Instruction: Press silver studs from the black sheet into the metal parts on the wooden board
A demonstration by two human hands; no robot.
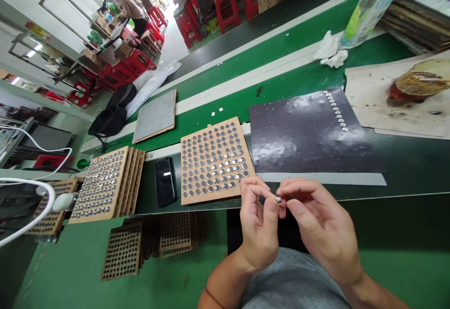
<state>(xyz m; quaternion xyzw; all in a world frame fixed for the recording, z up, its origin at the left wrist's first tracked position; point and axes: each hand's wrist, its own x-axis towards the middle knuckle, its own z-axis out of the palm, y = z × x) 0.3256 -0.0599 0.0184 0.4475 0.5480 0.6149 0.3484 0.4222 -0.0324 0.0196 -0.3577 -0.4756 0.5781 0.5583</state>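
Note:
My left hand [262, 224] is closed in a pinch, with a small silver metal piece [279, 200] between thumb and forefinger. Close against it from the right, my right hand [325, 227] has its thumb and fingers drawn together at the same piece; its fingertips partly hide the contact. Just beyond my left hand lies a brown board [186, 200] bearing rows of dark round discs with silver rims. Some discs near its lower right carry small shiny pieces. Right of the board is a glossy dark sheet [295, 133], with a row of small silver pieces [336, 112] toward its right edge.
A black phone [165, 181] and a stack of filled boards [121, 192] lie to the left. A grey board [156, 116] rests farther back. At right are a cup of brown liquid [411, 88], crumpled tissue [333, 59] and a bottle [367, 13]. Another person sits far off.

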